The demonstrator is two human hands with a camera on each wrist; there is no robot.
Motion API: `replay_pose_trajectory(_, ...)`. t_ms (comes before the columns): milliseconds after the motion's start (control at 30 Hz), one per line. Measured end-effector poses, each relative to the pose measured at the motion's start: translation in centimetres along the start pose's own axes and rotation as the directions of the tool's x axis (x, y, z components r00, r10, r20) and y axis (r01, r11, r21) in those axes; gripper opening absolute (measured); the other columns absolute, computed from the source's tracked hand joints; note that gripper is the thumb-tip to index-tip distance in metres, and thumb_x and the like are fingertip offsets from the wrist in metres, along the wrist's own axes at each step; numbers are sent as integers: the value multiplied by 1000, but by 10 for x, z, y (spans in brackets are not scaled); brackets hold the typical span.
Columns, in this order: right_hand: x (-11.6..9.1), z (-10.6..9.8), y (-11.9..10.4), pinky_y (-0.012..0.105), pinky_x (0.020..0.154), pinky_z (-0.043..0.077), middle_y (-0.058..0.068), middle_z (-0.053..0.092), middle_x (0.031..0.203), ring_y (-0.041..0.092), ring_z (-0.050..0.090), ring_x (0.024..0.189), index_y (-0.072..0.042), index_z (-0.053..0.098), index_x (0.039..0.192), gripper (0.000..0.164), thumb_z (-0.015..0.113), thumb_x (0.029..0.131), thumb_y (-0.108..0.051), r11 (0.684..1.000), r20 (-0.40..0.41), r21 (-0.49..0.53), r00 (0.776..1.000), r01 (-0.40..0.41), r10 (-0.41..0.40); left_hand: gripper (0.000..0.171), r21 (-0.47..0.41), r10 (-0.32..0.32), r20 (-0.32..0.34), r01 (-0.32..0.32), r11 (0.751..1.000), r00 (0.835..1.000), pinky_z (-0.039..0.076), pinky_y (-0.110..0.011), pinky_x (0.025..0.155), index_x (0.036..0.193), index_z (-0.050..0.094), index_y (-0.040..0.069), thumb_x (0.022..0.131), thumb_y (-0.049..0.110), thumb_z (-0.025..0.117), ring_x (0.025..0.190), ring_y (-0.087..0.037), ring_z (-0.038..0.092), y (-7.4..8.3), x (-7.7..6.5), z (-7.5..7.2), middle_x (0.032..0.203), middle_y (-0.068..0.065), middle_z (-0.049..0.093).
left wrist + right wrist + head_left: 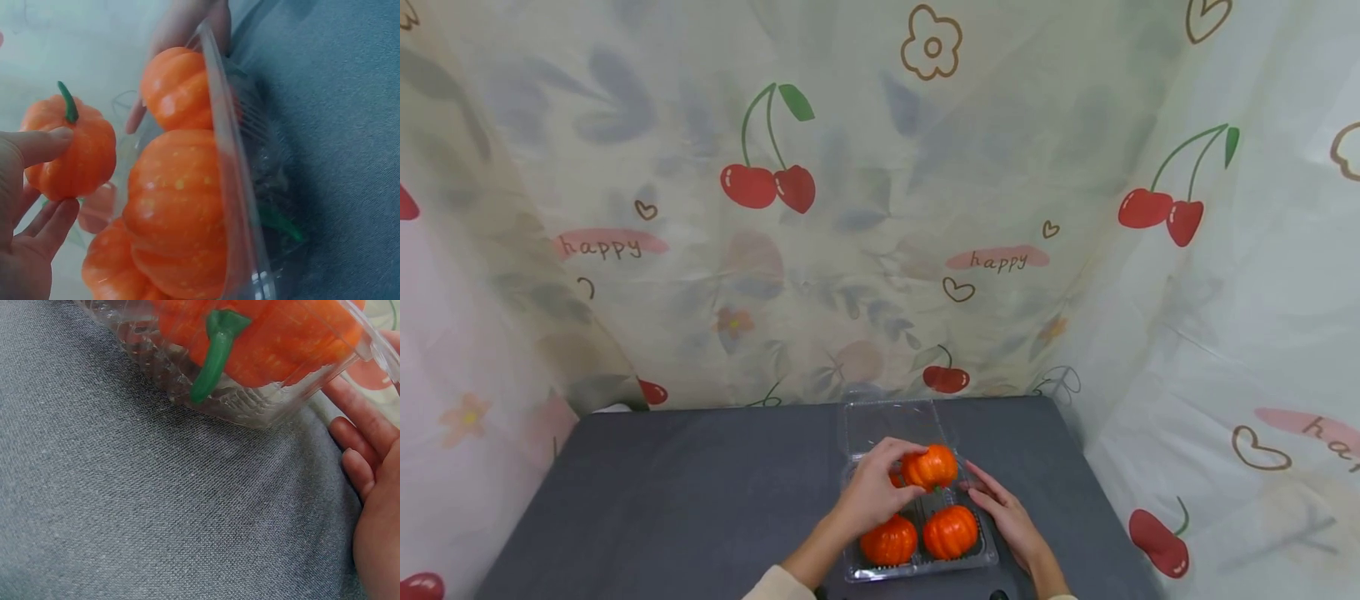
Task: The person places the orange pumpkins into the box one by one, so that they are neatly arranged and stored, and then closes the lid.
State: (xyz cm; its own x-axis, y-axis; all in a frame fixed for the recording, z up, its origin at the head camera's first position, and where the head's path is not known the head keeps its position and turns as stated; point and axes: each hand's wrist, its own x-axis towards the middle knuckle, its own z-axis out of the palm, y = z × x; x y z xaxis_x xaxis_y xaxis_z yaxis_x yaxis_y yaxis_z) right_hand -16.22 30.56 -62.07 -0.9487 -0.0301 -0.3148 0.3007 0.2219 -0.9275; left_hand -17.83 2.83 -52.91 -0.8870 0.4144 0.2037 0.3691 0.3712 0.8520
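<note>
My left hand (874, 492) pinches a small orange toy pumpkin (930, 467) between thumb and fingers, above the back part of a clear plastic clamshell box (880, 573). In the left wrist view the held pumpkin (78, 153) has its green stem upward. Inside the box lie a front-left pumpkin (889, 542) and a front-right pumpkin (951, 532). Another orange pumpkin (896, 480) shows partly behind my left hand. Along the box's right side is my right hand (1011, 521), fingers mostly extended; whether they touch the wall I cannot tell. A green stem (215, 362) shows through the plastic.
The box's clear lid (891, 425) lies folded back toward the far edge of the dark grey tabletop (700, 500). A cherry-patterned curtain (850, 250) closes off the back and both sides.
</note>
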Motion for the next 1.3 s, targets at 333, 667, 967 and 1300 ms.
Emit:
replay_pose_trajectory(333, -1, 0, -1, 57, 115, 38, 7, 62, 141, 27, 54, 134, -32, 47, 153, 63, 62, 96, -54, 1000, -13, -9, 1000, -6, 6, 51, 146, 19, 55, -27, 989, 998, 56, -35, 96, 123, 66, 32, 79, 17, 87, 111, -14, 62, -3, 0, 13, 121, 8, 64)
replay_pose_trajectory(667, -1, 1, -1, 56, 117, 37, 5, 65, 138, 23, 55, 132, -34, 48, 152, 60, 63, 96, -52, 1000, -21, 2, 1000, 2, -2, 50, 254, -7, 78, -13, 967, 997, 58, -35, 93, 124, 65, 28, 81, 16, 86, 108, -15, 65, -3, -2, 18, 121, 6, 65)
replay_pose_trajectory(967, -2, 0, 0, 54, 115, 39, 4, 64, 138, 20, 57, 130, -34, 48, 152, 60, 62, 96, -52, 1000, -18, -12, 1000, 5, -5, 50, 319, 4, 103, -37, 947, 995, 57, -39, 97, 129, 64, 27, 84, 19, 84, 114, -19, 63, 0, 0, 22, 124, 3, 63)
replay_pose_trajectory(1300, 0, 1, -2, 57, 118, 35, 7, 64, 141, 29, 52, 138, -33, 46, 153, 58, 60, 99, -47, 1000, 3, 21, 1000, 1, -2, 47, 288, -14, 105, -17, 958, 994, 57, -41, 99, 131, 65, 25, 87, 19, 81, 114, -18, 63, 0, 2, 22, 124, 4, 63)
